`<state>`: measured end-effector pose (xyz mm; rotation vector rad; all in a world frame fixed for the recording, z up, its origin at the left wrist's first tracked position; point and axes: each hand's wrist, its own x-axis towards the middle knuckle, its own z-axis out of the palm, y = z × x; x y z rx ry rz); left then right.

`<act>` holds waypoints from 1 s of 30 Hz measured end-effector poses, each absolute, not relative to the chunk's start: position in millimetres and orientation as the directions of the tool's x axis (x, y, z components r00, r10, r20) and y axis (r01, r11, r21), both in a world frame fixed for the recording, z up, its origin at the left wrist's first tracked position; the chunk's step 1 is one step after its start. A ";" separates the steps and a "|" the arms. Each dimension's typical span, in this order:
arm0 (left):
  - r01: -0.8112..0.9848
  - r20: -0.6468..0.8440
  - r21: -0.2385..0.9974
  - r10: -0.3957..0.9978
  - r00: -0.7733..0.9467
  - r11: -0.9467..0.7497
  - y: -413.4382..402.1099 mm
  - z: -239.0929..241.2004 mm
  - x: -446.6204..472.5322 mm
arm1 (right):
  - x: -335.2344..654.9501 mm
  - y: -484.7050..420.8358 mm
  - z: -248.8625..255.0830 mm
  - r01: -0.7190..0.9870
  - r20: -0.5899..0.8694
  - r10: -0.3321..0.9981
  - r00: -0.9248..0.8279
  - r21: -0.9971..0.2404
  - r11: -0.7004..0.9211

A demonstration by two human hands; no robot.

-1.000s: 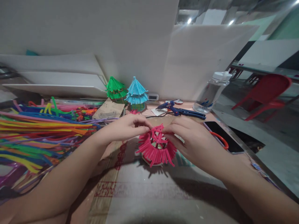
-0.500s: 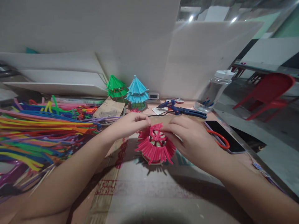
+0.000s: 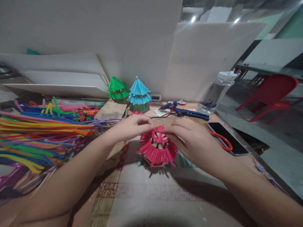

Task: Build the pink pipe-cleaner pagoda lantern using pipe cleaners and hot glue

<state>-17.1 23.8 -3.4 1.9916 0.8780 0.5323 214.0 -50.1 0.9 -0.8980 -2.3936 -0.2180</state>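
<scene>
A small pink pagoda model (image 3: 158, 154) made of pipe-cleaner strips stands on the table in front of me, its lower skirt of strips flaring outward. Above that skirt, short dark posts carry a smaller pink top ring. My left hand (image 3: 137, 126) is closed at the ring's left edge, thumb and forefinger pinched together. On the right side my right hand (image 3: 187, 135) pinches the same ring, its fingers bent over the edge. The fingertips hide parts of the upper ring.
Bundles of coloured pipe cleaners (image 3: 47, 132) lie at left. Behind stand a green pagoda model (image 3: 117, 88) and a blue one (image 3: 138, 91). A glue gun (image 3: 174, 107), a stapler-like dark tool (image 3: 195, 114), a water bottle (image 3: 215, 93), a phone (image 3: 226, 138) and orange-handled scissors (image 3: 223, 142) sit at right.
</scene>
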 end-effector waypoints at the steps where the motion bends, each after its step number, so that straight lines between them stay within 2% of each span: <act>1: 0.378 0.037 0.846 0.749 0.662 -0.376 24.0 -3.4 -17.2 | 214.1 -49.9 1.0 0.644 0.562 0.555 -0.614 -0.050 0.763; 11: 0.388 0.015 0.846 0.743 0.669 -0.366 23.9 -3.8 -18.4 | 220.9 -51.1 7.8 0.708 0.486 0.666 -0.566 -0.128 0.695; 22: 0.398 0.007 0.841 0.744 0.668 -0.366 24.3 -4.1 -18.7 | 227.2 -57.7 17.8 0.716 0.443 0.683 -0.581 -0.120 0.688; 30: 0.407 0.007 0.834 0.745 0.667 -0.372 24.3 -3.9 -18.2 | 228.6 -56.0 17.3 0.698 0.416 0.692 -0.589 -0.170 0.696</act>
